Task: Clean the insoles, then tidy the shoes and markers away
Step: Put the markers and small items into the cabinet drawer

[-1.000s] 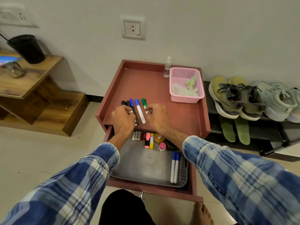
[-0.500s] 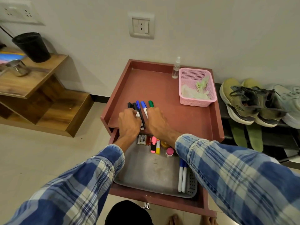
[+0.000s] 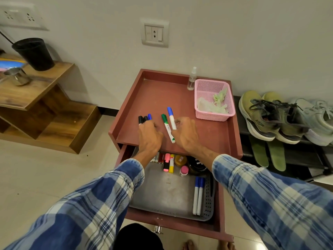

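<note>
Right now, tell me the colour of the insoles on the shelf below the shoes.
The insoles are green, seen best in the head view.

Both arms reach forward from the near edge in blue plaid sleeves, with the wrists bare. The left hand lies palm down, knuckles raised, its fingers curled over the near ends of three markers. The right hand, just to its right, is also palm down with fingers bent. Its fingertips are at a blue-capped marker, but whether they pinch it is unclear. Two bare feet show at the near edge.
</note>
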